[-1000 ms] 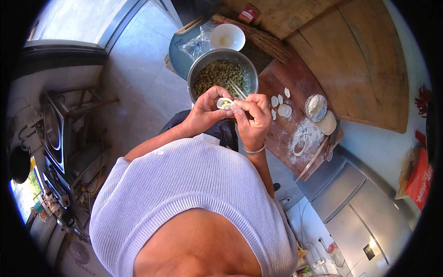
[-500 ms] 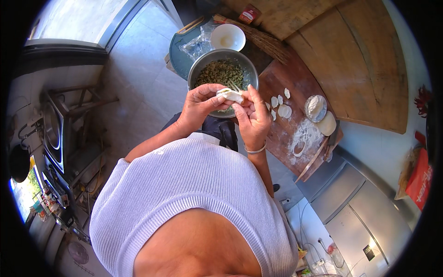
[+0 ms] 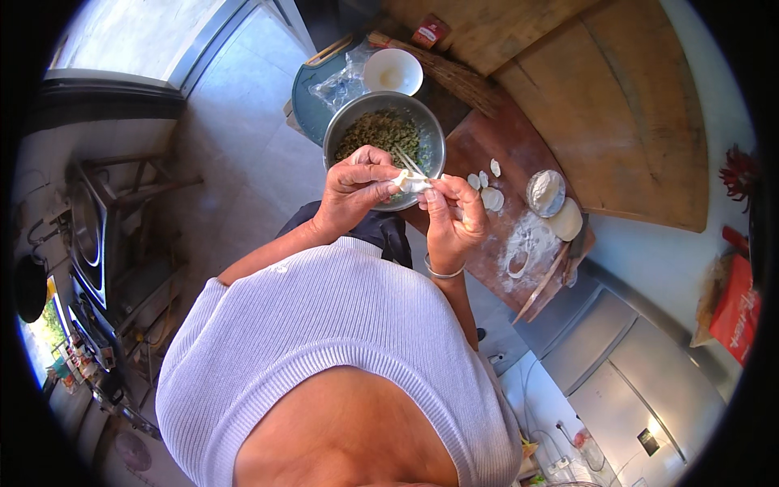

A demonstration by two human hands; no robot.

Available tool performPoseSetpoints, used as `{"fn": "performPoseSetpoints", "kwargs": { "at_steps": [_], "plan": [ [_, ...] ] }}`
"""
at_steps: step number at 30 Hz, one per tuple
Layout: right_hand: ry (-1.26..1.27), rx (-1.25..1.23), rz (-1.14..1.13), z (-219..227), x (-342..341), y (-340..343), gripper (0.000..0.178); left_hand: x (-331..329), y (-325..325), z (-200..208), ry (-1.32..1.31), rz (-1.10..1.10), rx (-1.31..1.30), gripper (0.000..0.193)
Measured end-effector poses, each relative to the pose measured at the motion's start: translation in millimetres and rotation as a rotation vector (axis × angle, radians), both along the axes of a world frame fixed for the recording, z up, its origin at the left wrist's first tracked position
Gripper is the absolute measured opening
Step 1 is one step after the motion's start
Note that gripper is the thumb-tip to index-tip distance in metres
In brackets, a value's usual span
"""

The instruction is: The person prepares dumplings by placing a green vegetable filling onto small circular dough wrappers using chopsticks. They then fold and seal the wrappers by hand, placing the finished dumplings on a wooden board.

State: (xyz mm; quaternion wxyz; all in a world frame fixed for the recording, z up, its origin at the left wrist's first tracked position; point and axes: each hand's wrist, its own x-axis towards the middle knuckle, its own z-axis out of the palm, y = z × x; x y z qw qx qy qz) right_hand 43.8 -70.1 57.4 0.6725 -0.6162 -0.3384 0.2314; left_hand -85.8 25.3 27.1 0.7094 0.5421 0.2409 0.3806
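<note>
Between my two hands is a small white dumpling (image 3: pixel 414 183), held over the near rim of a steel bowl (image 3: pixel 331 144). My left hand (image 3: pixel 355 188) pinches its left end with thumb and fingers. The thumb and forefinger of my right hand (image 3: pixel 451 209) press on its right end; a bracelet circles that wrist. Inside the bowl lies chopped green and brown filling (image 3: pixel 377 132). A pair of chopsticks (image 3: pixel 409 161) stands in the bowl, partly hidden behind the dumpling.
On the wooden board (image 3: pixel 526 138) to the right lie several dough wrappers (image 3: pixel 492 199), scattered flour (image 3: pixel 531 243), a bowl of flour (image 3: pixel 545 193), a dough lump (image 3: pixel 565 219) and a rolling pin (image 3: pixel 542 284). Beyond the steel bowl are a white bowl (image 3: pixel 393 71) and a straw broom (image 3: pixel 446 71).
My fingers have shifted along the dumpling, with both thumbs now at its ends. My right hand has moved slightly to the right. The whole view has shifted a little.
</note>
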Motion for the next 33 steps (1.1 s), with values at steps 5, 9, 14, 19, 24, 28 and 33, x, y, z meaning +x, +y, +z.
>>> {"fn": "performPoseSetpoints", "kwargs": {
  "at_steps": [5,9,14,19,24,28,33],
  "plan": [
    [0.075,0.033,0.117,10.2,7.6,-0.2,0.029,2.9,10.5,16.6,0.031,0.015,0.237,0.018],
    [0.151,-0.055,0.237,21.7,18.8,-1.3,0.029,5.0,16.5,21.0,0.005,-0.027,0.24,0.017],
    [0.09,-0.089,0.325,32.8,29.2,-1.4,0.021,8.4,19.1,30.4,0.008,-0.063,0.329,0.016],
    [-0.14,-0.074,0.286,31.4,35.0,-2.7,0.022,10.5,8.9,49.5,-0.016,-0.105,-0.032,0.03],
    [-0.306,-0.1,0.23,42.3,24.1,1.3,0.026,13.6,14.1,55.2,0.231,-0.023,0.472,0.031],
    [-0.495,-0.1,0.115,44.9,17.2,5.5,0.024,15.1,15.8,50.7,0.197,0.036,0.51,0.023],
    [-0.671,-0.112,0.017,43.5,11.3,10.2,0.018,13.9,15.4,45.8,0.147,0.047,0.45,0.018]
  ]
}}
